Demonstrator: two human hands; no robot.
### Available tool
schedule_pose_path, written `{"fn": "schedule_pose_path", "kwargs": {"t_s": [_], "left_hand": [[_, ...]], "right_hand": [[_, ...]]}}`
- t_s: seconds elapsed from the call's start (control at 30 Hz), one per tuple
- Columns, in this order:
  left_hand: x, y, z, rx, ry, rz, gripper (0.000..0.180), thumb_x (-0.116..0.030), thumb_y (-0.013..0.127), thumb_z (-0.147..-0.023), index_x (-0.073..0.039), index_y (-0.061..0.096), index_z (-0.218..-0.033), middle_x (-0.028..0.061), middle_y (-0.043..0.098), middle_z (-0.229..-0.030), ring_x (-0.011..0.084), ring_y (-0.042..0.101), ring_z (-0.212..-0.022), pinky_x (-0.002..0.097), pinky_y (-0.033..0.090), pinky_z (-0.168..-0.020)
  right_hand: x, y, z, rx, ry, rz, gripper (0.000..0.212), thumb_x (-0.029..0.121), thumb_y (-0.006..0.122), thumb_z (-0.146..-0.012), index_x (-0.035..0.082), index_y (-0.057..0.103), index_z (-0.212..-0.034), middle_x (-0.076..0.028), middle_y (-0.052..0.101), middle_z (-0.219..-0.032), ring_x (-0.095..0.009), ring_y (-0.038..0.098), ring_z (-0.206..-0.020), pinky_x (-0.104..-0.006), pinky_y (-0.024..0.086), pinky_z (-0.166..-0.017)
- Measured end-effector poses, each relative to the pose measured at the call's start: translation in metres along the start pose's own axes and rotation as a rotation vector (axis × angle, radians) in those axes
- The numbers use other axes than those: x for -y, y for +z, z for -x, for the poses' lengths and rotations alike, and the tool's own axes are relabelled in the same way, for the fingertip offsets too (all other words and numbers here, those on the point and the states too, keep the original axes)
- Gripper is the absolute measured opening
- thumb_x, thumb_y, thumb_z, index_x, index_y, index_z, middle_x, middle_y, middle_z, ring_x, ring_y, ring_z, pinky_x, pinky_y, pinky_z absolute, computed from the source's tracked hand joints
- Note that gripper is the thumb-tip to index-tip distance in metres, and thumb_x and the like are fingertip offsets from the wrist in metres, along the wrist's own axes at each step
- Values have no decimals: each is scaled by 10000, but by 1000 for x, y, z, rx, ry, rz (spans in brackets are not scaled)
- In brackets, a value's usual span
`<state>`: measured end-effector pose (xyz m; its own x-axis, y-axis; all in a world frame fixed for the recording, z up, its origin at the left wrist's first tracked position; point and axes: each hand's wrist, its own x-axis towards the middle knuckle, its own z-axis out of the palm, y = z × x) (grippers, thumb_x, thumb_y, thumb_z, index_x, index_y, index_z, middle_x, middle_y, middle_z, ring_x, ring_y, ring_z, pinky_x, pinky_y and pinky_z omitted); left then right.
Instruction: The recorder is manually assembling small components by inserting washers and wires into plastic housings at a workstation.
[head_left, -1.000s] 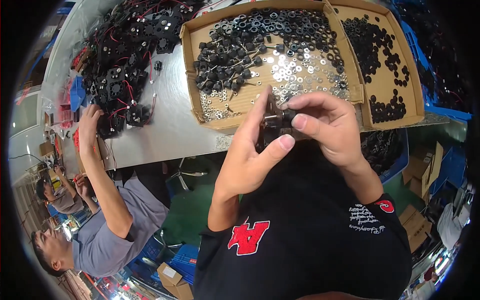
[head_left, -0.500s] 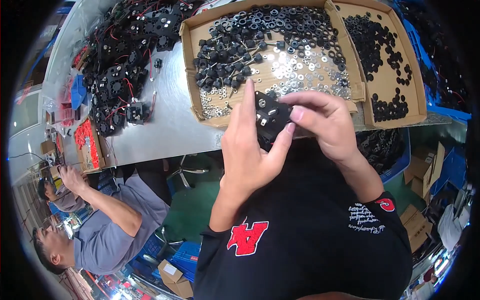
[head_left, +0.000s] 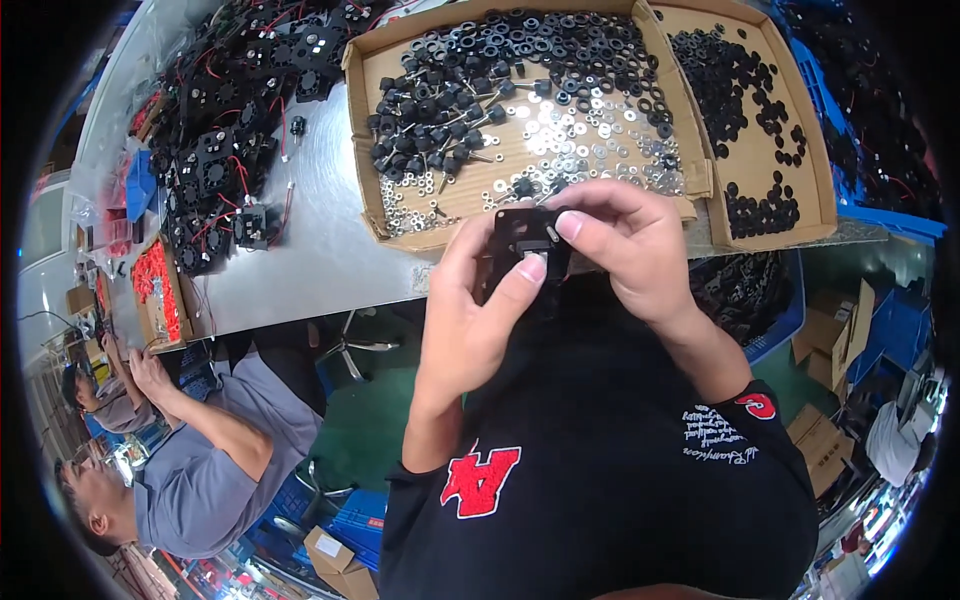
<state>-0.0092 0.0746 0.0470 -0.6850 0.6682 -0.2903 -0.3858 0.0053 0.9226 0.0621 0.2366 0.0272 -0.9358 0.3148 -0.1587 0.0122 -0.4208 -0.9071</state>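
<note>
Just in front of the near wall of a cardboard tray point(head_left: 420, 240), both hands are on a black squarish plastic part point(head_left: 515, 220) with small metal fittings. My left hand point(head_left: 462, 325) is closed round its left side, thumb pressed on its face. At the part's upper right edge, my right hand point(head_left: 640, 255) pinches with thumb and fingers; whether a smaller piece is between them I cannot tell. The tray holds black knobs with metal stems point(head_left: 440, 120), black rings point(head_left: 540, 35), silver washers point(head_left: 560, 130) and small nuts point(head_left: 405, 205).
A second cardboard tray point(head_left: 815, 210) with black round pieces point(head_left: 760, 210) adjoins on the right. Black fan assemblies point(head_left: 215, 170) with red wires lie on the metal table point(head_left: 320, 270) at left. Beyond a box of red parts point(head_left: 155, 290), a co-worker in grey point(head_left: 230, 440) works.
The black part has tipped and turned in my hands. My left thumb has moved onto its face, and the left fingers have curled behind it. The view has shifted slightly.
</note>
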Motion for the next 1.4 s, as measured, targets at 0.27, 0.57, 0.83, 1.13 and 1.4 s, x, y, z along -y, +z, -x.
{"fn": "schedule_pose_path", "kwargs": {"t_s": [0.27, 0.57, 0.83, 1.13, 1.4], "left_hand": [[17, 20, 11, -162, 104, 60, 405, -108, 610, -944, 53, 495, -1298, 71, 568, -1159, 115, 550, -1022, 261, 454, -893], [30, 27, 10, -187, 125, 349, 405, -115, 581, -956, 31, 440, -1307, 82, 584, -1156, 132, 553, -1059, 273, 431, -948], [18, -9, 16, -133, 64, 500, 396, -97, 572, -932, 61, 456, -1276, 160, 631, -1024, 239, 677, -882, 349, 579, -750], [17, -9, 13, -66, 8, 581, 398, -114, 572, -947, 75, 454, -1277, 161, 631, -1034, 251, 675, -912, 367, 569, -788], [20, 2, 8, -139, -19, 497, 328, -135, 588, -959, 62, 507, -1208, 136, 647, -1037, 214, 678, -906, 323, 573, -756]], "right_hand": [[2, 4, -1, -4, -242, 377, 114, 37, 668, -876, -59, 689, -935, -78, 685, -887, -105, 615, -784, -224, 477, -679], [-10, 22, -7, -167, -472, 544, 82, 50, 716, -832, -28, 711, -855, -76, 666, -794, -117, 605, -681, -237, 463, -594], [27, -23, -68, -331, -377, 1095, 230, 161, 665, -859, -23, 689, -995, -94, 682, -845, -141, 621, -718, -264, 488, -686], [26, -38, -93, -312, -131, 1324, 228, 141, 696, -791, -22, 678, -951, -103, 698, -797, -179, 663, -713, -294, 515, -683], [35, -38, -90, -280, -119, 1422, 231, 172, 708, -776, -5, 680, -922, -73, 682, -734, -144, 643, -665, -279, 503, -634]]}}
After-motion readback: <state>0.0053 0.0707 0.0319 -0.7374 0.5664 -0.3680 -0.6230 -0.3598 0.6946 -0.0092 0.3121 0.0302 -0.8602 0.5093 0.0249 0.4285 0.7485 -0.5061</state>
